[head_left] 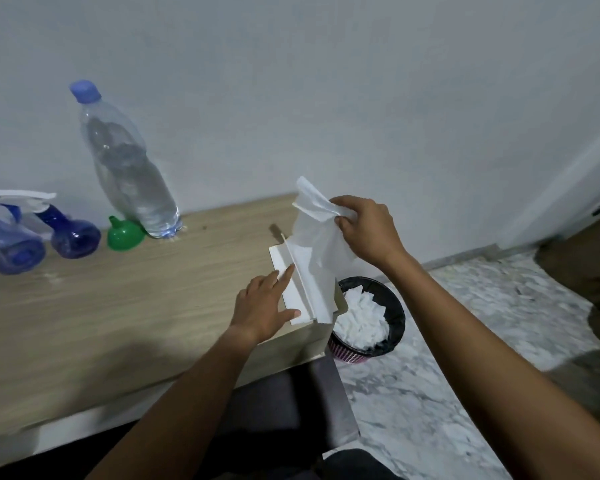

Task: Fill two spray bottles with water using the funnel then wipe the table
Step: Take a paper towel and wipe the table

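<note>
A long light wood-grain table (118, 306) ran along a plain pale wall (326, 81), and to its right lay a grey-and-white marble-patterned floor (430, 393).

Two spray bottles with white trigger heads stood at the far left of the table: a paler blue spray bottle (11, 244) at the picture's edge and a darker blue spray bottle (73, 233) just right of it. There was one small green plastic funnel (123, 233), next to the foot of one tall clear plastic water bottle with a blue cap (129, 168), partly filled, near the wall.

One white tissue box (303, 289) sat at the table's near right corner. The left hand (260, 306) rested on the box top with fingers straight and apart. The right hand (364, 230) pinched a white tissue (316, 230) that rose from the box, fingers and thumb closed on its upper edge.

On the floor just beyond the table's right end stood one round bin with a black liner (392, 306) and pink mesh sides, holding crumpled white tissues; the box hid part of its rim. A dark seat (291, 403) showed under the table's near edge.
</note>
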Tool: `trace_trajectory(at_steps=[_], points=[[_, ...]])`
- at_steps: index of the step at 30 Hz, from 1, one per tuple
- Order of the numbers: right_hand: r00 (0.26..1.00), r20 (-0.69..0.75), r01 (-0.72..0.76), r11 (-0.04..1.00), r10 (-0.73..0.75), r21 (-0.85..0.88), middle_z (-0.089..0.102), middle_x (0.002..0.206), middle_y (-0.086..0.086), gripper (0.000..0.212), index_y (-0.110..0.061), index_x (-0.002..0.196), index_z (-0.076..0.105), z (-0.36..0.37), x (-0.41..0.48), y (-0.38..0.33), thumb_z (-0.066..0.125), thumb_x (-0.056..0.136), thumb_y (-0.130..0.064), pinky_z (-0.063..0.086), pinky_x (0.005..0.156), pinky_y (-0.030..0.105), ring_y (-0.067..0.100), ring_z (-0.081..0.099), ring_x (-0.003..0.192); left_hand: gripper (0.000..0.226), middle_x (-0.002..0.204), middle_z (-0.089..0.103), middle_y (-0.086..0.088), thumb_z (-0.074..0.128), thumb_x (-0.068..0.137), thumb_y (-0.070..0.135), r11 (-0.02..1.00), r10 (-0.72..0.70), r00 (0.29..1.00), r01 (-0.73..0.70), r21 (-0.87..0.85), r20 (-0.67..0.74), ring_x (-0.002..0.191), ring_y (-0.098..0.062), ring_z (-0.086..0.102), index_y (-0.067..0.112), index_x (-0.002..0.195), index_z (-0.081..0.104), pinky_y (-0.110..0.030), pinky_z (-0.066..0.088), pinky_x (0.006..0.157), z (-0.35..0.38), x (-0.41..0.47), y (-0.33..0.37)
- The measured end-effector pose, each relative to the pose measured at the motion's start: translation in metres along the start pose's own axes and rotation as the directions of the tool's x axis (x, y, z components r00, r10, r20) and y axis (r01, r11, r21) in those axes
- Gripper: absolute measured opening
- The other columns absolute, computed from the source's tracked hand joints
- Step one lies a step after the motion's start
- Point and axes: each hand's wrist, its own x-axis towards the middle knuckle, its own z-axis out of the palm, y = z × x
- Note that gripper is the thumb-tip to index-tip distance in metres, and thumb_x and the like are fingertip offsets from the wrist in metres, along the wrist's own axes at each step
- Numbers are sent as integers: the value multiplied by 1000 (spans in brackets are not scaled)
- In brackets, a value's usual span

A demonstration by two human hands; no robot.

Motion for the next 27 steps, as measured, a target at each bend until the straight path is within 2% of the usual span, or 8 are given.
trace_trajectory(at_steps=[6,10,13,16,18,21,25,27], points=[[996,72,-53,998,52,14,77,109,3,40,-16,107,78,21,-6,1,45,90,-4,54,91,32,25,66,110,68,169,12,0,48,95,62,997,27,997,-32,66,68,151,-29,15,49,155,19,-49,26,115,1,2,-2],[990,113,-98,991,87,93,76,102,9,28,-12,107,78,30,-13,-1,55,95,-20,53,81,30,24,67,102,66,169,14,1,48,95,62,999,27,998,-28,21,57,151,-27,15,45,155,27,-48,24,117,1,2,-2],[986,160,-76,983,49,166,73,103,22,34,0,104,75,38,-11,-5,54,102,-26,53,83,38,33,67,100,63,167,22,4,50,96,58,999,26,1000,-26,-42,3,152,-23,19,41,154,33,-44,24,118,0,-4,-6],[983,176,-84,974,47,210,76,113,5,22,-11,111,77,55,-9,-14,61,99,-18,51,84,20,17,68,107,58,164,31,5,52,96,56,998,14,997,-18,-62,-70,150,-22,26,39,150,42,-44,26,118,-2,-17,-22],[986,162,-72,969,34,234,73,120,1,24,-16,118,75,74,-8,-26,65,96,-16,47,92,18,14,66,114,55,161,36,7,53,96,55,996,-21,995,12,-85,-100,148,-20,31,38,148,47,-42,29,118,-8,-30,-39],[987,160,-28,971,-10,238,72,125,2,32,-14,124,72,111,-7,-58,68,92,-13,47,105,27,16,64,120,49,154,48,5,58,94,51,990,-108,981,91,-112,-161,141,-22,42,34,139,58,-39,37,113,-23,-53,-77],[974,202,46,967,-99,250,74,121,5,29,-9,118,75,164,-13,-117,68,90,-9,49,104,29,19,66,117,60,138,64,-5,49,81,59,941,-299,913,235,-242,-277,124,-32,59,24,124,72,-46,51,100,-41,-97,-141],[966,217,83,962,-142,259,76,113,6,25,-10,111,78,192,-18,-148,69,88,-9,51,100,32,20,69,109,55,138,64,-8,59,81,53,904,-398,878,326,-278,-266,125,-33,59,22,124,72,-46,50,102,-55,-119,-174]])
